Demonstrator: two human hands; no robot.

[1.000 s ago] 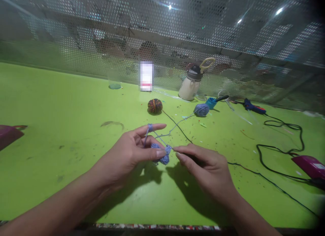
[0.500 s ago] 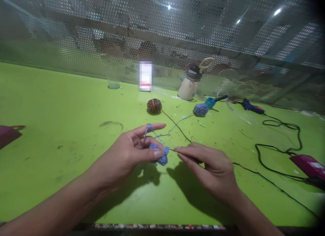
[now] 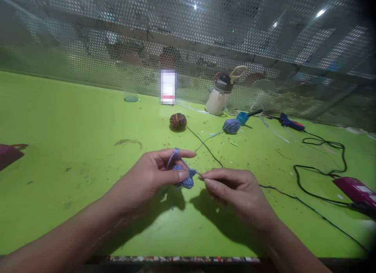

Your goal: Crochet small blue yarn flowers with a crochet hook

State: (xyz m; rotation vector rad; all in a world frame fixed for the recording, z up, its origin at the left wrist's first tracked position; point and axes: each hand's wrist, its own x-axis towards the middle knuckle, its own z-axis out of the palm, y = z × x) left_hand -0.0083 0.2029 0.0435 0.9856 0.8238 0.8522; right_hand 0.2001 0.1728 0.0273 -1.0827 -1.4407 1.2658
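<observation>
My left hand [image 3: 155, 171] pinches a small blue-purple crochet piece [image 3: 188, 182] between thumb and fingers. Yarn of the same colour wraps round its outstretched index finger. In my right hand [image 3: 232, 188] is a thin crochet hook [image 3: 200, 174], its tip at the right edge of the piece; most of the handle is hidden in the fingers. A strand leads from the left hand back to a blue-purple yarn ball [image 3: 232, 126]. Left of that ball lies a dark multicoloured yarn ball [image 3: 178, 122], whose strand runs toward my right hand and passes behind it.
On the green table [image 3: 73, 128] stand a pale bottle [image 3: 217, 98], a lit phone [image 3: 168, 87] and a small teal pot [image 3: 242, 118]. A glue gun [image 3: 290, 122] with a looping black cord and a magenta object [image 3: 355, 191] are at right. Perforated panelling [image 3: 188, 38] rises behind.
The left index finger has dipped slightly and straightened over the piece. My right hand has shifted a little left and down, with the hook still at the piece's edge.
</observation>
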